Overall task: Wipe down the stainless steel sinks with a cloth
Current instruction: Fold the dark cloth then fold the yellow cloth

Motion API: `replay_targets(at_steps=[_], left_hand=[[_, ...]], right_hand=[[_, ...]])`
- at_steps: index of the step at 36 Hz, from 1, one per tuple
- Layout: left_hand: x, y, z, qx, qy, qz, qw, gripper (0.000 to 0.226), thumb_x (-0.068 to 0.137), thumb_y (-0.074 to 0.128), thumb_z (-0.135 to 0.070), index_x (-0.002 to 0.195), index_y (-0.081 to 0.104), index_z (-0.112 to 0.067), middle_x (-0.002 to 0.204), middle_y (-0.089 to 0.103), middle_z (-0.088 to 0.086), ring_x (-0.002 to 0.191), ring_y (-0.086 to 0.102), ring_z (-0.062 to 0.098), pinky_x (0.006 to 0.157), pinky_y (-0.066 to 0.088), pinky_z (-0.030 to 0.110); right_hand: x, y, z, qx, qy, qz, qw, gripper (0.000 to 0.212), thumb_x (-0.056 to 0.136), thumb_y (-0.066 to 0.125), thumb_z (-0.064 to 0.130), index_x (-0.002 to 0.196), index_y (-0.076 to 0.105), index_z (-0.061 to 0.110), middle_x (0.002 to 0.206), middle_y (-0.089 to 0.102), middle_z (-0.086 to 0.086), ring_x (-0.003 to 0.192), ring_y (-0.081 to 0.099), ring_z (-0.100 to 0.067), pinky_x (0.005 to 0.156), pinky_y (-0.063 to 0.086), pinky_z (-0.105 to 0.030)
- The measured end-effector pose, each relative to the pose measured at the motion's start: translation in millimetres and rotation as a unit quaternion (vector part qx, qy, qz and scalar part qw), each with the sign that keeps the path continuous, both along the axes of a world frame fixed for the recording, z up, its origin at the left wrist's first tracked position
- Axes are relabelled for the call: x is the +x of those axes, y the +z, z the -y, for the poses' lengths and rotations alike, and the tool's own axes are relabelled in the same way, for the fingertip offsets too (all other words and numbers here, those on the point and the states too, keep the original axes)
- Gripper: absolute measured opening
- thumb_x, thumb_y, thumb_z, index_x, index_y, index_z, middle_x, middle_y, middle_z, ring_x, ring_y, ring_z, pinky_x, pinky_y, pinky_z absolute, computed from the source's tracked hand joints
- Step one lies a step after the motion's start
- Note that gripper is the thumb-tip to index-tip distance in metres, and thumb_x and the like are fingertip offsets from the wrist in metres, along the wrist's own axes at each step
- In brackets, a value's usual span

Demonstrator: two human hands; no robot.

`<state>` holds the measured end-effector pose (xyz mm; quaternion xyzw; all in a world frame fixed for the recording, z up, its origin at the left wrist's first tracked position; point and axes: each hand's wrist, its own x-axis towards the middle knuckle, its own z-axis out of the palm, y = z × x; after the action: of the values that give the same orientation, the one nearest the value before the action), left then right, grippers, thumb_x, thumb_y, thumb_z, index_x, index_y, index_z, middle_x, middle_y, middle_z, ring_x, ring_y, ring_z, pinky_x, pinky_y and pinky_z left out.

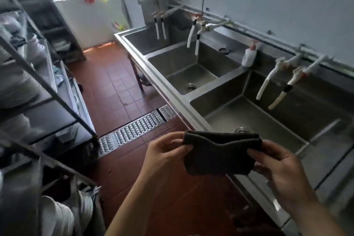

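Head view: single wide-angle camera, looking forward and down, hands close below, sink row (172, 90) receding right.

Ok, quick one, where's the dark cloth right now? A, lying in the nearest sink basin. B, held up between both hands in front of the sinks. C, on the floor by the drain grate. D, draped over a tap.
B: the left hand and right hand each pinch a side of the folded dark cloth, holding it in the air by the nearest sink.

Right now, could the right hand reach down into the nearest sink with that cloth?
Probably yes. The right hand pinches the dark cloth just above the nearest sink. Nothing lies between them, and the taps hang further back.
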<state>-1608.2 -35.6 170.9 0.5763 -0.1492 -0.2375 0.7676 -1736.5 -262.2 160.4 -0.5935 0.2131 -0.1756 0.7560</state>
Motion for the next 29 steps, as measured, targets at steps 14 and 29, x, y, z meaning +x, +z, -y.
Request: replay_targets(at_steps=[14,29], left_hand=[[203.1,-50.1,-73.7,-0.024,0.173,-0.081,0.981,0.026,0.077,0.074,-0.008,0.103,0.077,-0.009,0.099,0.076,0.016,0.088,0.075,0.025,0.069,0.061,0.039],[494.9,-25.2,-139.1,0.103,0.318,-0.061,0.941,0.035,0.078,0.08,-0.023,0.112,0.076,-0.014,0.109,0.075,0.015,0.104,0.071,0.034,0.086,0.058,0.047]], right_hand=[[283.2,-7.9,-40.5,-0.013,0.163,-0.056,0.985,0.033,0.072,0.071,0.01,0.103,0.074,0.002,0.099,0.076,-0.017,0.086,0.073,-0.024,0.071,0.061,-0.033],[652.9,-25.3,-100.8,0.079,0.29,-0.054,0.952,0.029,0.068,0.078,0.019,0.096,0.08,0.012,0.096,0.076,-0.013,0.09,0.072,-0.027,0.081,0.062,-0.039]])
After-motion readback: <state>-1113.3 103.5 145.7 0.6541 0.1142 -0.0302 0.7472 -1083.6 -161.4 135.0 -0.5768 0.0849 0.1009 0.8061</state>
